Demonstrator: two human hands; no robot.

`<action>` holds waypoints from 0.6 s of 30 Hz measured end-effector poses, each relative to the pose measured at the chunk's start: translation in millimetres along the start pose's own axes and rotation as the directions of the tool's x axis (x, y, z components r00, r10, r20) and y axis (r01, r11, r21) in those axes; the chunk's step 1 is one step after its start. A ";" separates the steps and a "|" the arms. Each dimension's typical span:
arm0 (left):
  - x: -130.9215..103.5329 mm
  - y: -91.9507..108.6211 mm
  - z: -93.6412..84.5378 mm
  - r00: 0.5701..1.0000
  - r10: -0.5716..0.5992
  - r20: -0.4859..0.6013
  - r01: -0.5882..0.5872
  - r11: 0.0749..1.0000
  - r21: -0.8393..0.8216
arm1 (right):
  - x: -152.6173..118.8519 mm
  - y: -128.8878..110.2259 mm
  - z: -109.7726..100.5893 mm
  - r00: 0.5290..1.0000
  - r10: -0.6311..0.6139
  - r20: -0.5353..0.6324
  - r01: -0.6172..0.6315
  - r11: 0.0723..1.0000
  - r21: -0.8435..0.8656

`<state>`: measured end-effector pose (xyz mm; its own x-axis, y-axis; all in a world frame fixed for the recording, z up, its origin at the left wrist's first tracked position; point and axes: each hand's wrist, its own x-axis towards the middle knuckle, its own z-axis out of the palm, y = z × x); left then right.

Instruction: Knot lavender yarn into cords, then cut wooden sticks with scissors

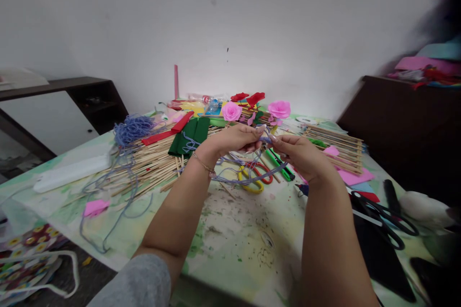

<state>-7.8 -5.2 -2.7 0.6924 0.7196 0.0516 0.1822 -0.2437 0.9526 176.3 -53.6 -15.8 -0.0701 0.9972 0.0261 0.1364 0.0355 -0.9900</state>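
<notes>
Both hands meet over the middle of the table, pinching blue-purple yarn between their fingertips. My left hand is closed on the yarn from the left, a thin bracelet at its wrist. My right hand grips the same yarn from the right, its thumb and forefinger pressed together. Loose strands loop below the hands. Beneath them lie scissors with yellow and red handles and a green box cutter. A tangled heap of yarn rests at the left, with strands trailing over the table.
Many thin bamboo sticks spread across the left side, under green felt. Pink paper flowers stand at the back. To the right are a stick frame, black scissors and a white glue gun. A stained cloth covers the table.
</notes>
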 end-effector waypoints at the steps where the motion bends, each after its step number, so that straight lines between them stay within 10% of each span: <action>1: -1.4 1.3 -0.1 1.000 -0.008 -0.013 0.008 1.000 -0.012 | -1.1 -1.5 0.3 1.000 0.006 -0.006 -0.006 1.000 0.021; 18: -5.6 5.1 -1.3 0.989 0.049 -0.140 -0.043 0.998 0.048 | -2.1 -3.1 0.5 0.997 0.008 -0.076 -0.005 0.999 0.052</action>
<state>-11.7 -9.7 2.3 0.5960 0.7907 0.1399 0.1854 -0.3050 0.9341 175.5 -55.8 -12.9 0.0064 0.9996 0.0282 0.0856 0.0275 -0.9959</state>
